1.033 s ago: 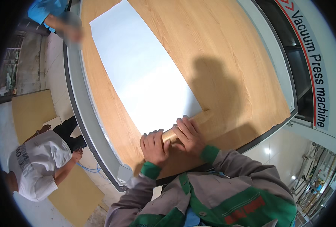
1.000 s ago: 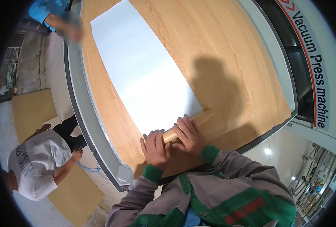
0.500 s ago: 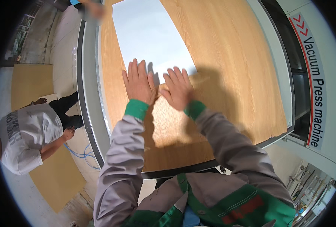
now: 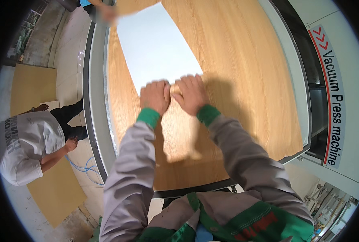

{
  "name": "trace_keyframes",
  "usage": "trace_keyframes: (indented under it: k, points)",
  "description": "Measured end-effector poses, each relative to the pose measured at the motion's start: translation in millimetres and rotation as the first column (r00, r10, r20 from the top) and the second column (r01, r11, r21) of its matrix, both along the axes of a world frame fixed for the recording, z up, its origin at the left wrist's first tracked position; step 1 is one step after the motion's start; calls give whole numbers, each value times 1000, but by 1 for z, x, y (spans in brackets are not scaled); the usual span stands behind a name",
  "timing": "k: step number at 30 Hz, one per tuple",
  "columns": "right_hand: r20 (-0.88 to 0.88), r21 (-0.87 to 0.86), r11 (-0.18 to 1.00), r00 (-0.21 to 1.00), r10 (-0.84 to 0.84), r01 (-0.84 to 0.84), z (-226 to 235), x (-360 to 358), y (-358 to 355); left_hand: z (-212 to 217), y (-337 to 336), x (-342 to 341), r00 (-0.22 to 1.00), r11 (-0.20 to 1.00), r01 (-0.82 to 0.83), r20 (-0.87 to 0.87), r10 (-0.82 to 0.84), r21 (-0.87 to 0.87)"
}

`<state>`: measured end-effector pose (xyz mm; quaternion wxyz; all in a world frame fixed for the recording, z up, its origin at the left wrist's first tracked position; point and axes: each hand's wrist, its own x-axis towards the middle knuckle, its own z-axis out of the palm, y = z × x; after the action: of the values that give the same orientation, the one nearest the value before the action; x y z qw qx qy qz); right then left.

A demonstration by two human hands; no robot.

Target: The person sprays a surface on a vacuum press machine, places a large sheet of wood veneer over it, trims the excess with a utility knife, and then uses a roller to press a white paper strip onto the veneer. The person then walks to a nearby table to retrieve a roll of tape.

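Observation:
A flat white rectangular sheet (image 4: 157,44) lies at a slant on the wood-grain surface (image 4: 244,80). At the left of its near edge, my left hand (image 4: 155,97) has its fingers curled over and closed on the edge. My right hand (image 4: 192,94) is beside it, fingers likewise bent round the same edge, near its right corner. The fingertips of both hands are hidden beneath the knuckles. A co-worker's blurred hand (image 4: 108,15) is by the sheet's far left corner.
A grey and black frame (image 4: 91,80) borders the wood-grain surface. Right of it stands a white machine (image 4: 353,76) with a lettered strip. At left, a person in a white T-shirt (image 4: 34,141) is near brown boards (image 4: 58,197) and a blue hose (image 4: 82,166) on the floor.
My fingers have gone from stretched flat on the sheet to curled at its near edge. The sheet's near end has shifted slightly, and the co-worker's hand has come closer to its far corner.

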<state>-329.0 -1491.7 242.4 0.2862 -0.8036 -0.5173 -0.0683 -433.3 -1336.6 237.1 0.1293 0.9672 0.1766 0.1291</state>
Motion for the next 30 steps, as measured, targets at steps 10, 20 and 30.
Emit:
trace_keyframes:
  k: [10,20,30]
  points:
    - [-146,-212,977,989,3,-34,9,-118,-136,34,-180,-151,995,994,85,67,-81,-68]
    - [-8,-46,997,998,60,-61,-5,-62,-56,15,-40,-42,972,987,-156,-172,161,45]
    - [-18,43,995,996,90,-89,-8,3,53,5,-36,-52,979,979,-197,-67,194,-48]
